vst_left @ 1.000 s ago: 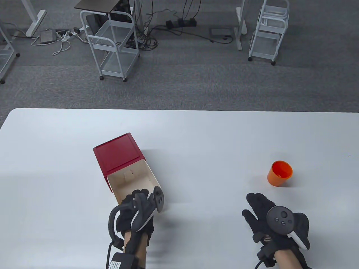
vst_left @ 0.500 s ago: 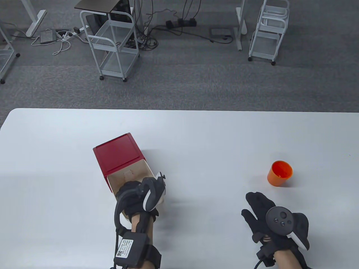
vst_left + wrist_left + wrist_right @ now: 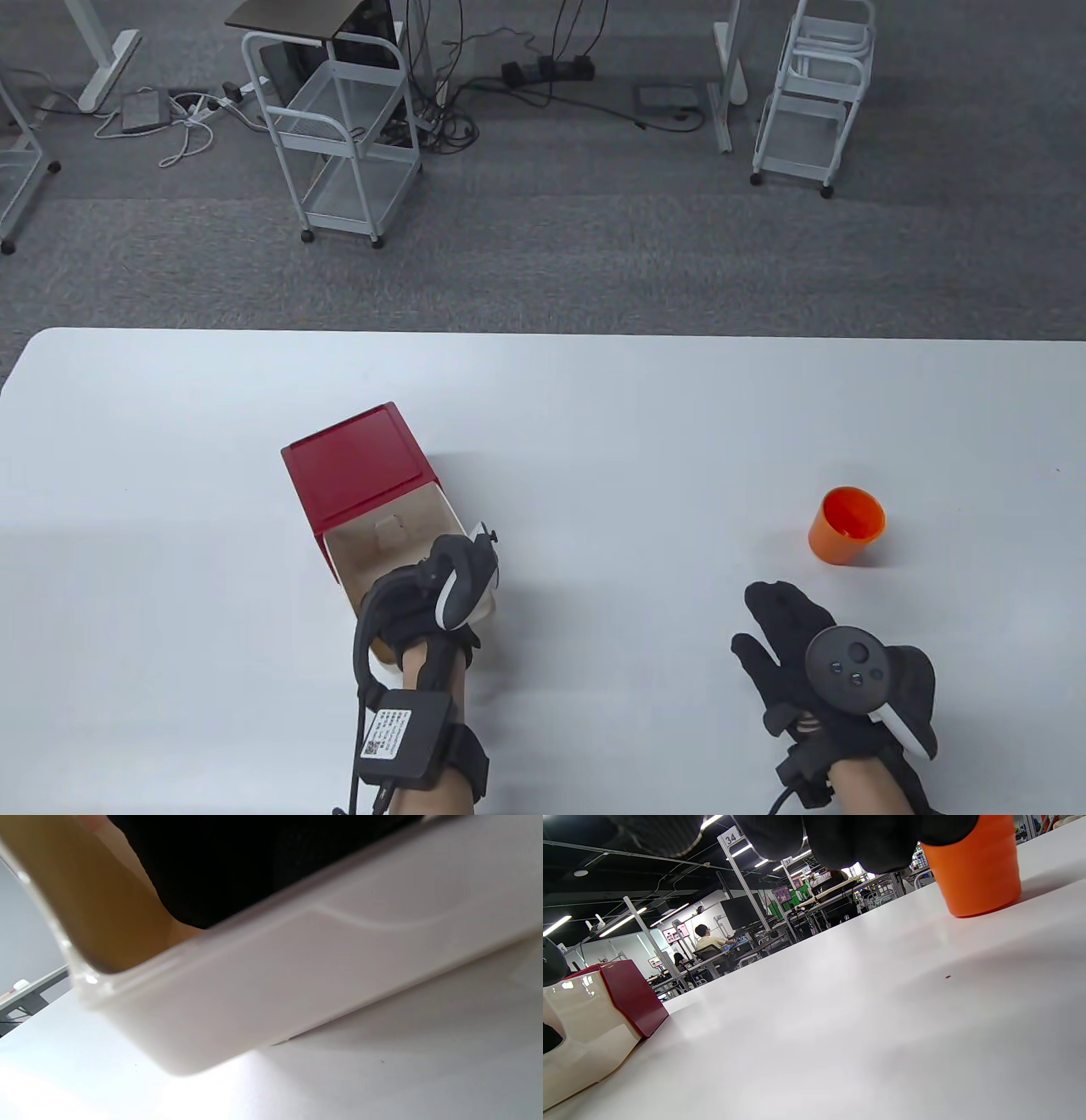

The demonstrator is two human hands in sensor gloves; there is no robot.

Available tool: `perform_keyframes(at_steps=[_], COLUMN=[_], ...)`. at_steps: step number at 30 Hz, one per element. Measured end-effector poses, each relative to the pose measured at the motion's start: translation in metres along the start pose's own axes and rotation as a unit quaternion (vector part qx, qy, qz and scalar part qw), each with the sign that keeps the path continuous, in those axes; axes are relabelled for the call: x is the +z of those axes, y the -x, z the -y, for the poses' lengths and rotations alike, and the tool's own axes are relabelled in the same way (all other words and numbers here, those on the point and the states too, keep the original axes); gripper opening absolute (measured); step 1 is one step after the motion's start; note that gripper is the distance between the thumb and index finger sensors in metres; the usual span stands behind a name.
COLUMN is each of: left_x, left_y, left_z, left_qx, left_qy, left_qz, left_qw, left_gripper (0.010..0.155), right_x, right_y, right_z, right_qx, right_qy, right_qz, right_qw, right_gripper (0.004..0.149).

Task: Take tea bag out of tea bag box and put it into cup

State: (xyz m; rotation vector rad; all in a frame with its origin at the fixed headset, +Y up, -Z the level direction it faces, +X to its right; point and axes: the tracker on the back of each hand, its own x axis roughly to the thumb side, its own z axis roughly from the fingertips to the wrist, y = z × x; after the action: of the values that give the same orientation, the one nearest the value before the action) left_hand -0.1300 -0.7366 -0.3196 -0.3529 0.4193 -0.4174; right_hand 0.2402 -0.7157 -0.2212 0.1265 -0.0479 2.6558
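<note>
Left gloved hand (image 3: 416, 598) reaching into the cream pull-out drawer of the red-lidded tea bag box (image 3: 361, 465), lower left of centre; fingers hidden, grip impossible to tell. No tea bag visible. Right gloved hand (image 3: 797, 649) resting flat, fingers spread, empty, just below the small orange plastic cup (image 3: 846, 525) at right. Risks: drawer sliding under the blind grope; cup tipping.
</note>
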Motion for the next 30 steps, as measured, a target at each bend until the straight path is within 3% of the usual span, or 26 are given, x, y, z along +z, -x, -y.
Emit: perform_keyframes(at_steps=[10, 20, 30], left_x=[0.016, 0.050, 0.086], left_y=[0.013, 0.042, 0.023], left_z=[-0.014, -0.053, -0.086], left_qx=[0.057, 0.159, 0.203], left_qy=[-0.038, -0.076, -0.098], left_qz=[0.034, 0.081, 0.146], left_qw=[0.997, 0.981, 0.963], left_gripper=[0.041, 0.041, 0.041], right_x=[0.000, -0.001, -0.001], right_y=[0.001, 0.001, 0.001], right_z=[0.001, 0.001, 0.001], right_qx=[-0.001, 0.001, -0.004], right_qy=[-0.001, -0.005, -0.003], right_qz=[-0.004, -0.003, -0.002], right_qw=[1.000, 1.000, 1.000], right_gripper=[0.065, 0.065, 0.065])
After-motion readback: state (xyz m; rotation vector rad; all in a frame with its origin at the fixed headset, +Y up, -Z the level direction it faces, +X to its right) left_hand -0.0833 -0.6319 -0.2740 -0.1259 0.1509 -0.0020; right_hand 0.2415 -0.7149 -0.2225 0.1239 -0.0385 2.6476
